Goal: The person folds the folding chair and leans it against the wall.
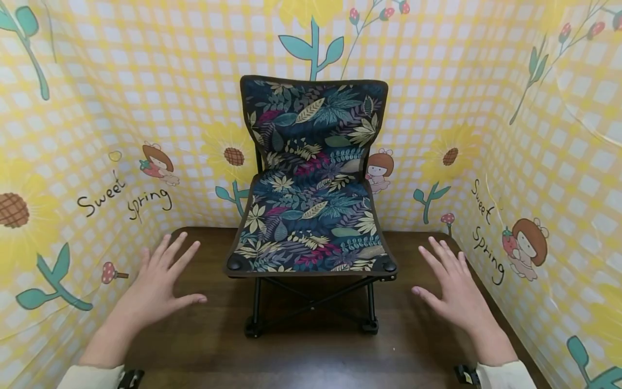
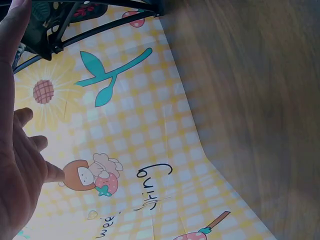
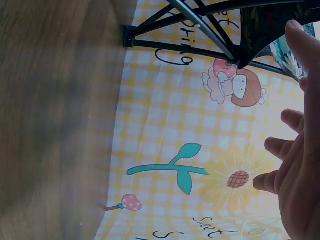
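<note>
A folding camp chair (image 1: 311, 216) with dark leaf-print fabric and black crossed metal legs stands unfolded and upright in the middle of the head view. To its left, the left hand (image 1: 157, 281) hovers with fingers spread, apart from the seat. On the other side the right hand (image 1: 452, 292) is held likewise, fingers spread and touching nothing. Parts of the chair's black frame (image 2: 95, 30) appear at the top of the left wrist view, beyond the left thumb. The right wrist view also catches the chair's legs (image 3: 180, 50) near its top edge.
Beneath the chair is a dark brown wooden tabletop (image 1: 194, 346). Yellow checked cloth (image 1: 184, 108) with sunflowers, cartoon girls and "Sweet Spring" lettering surrounds it at the back and both sides. Black straps (image 1: 130, 378) sit at both wrists by the pale sleeves.
</note>
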Motion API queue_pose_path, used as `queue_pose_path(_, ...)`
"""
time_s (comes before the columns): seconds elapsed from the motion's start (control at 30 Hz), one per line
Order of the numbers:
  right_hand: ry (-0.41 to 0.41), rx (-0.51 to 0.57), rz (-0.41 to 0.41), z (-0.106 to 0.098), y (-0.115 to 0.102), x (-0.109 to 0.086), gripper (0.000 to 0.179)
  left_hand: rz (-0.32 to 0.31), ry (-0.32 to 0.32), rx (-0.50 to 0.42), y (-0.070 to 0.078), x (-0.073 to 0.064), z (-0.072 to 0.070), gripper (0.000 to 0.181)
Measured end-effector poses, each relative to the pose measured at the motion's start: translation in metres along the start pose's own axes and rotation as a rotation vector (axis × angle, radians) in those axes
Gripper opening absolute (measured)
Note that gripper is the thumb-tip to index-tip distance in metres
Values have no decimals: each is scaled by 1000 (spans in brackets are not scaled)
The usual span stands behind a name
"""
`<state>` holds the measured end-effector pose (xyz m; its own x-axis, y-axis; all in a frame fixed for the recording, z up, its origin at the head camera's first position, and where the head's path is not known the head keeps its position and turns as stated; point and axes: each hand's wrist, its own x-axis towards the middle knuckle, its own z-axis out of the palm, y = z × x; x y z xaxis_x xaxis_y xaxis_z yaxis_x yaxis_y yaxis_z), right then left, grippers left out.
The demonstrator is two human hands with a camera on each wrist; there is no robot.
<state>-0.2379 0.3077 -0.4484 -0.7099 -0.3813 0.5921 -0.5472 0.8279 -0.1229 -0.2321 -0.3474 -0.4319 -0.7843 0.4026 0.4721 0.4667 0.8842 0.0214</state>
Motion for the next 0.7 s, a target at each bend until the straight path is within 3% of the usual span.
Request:
queue_pose_path(0.2, 13, 18, -23, -4, -6, 1, 98, 23, 25, -60, 3, 0, 0, 122)
queue_pose_path(0.33, 20, 31, -63, -8, -10, 4, 90, 63, 63, -100, 6, 2, -2, 122)
queue_pose_path(0.57, 57, 54, -116, -11, -18, 6, 83, 135, 134, -160, 17, 4, -6, 107)
queue_pose_path(0.7, 90, 55, -147, -13, -22, 8, 81, 145, 153, -174, 23, 4, -7, 105)
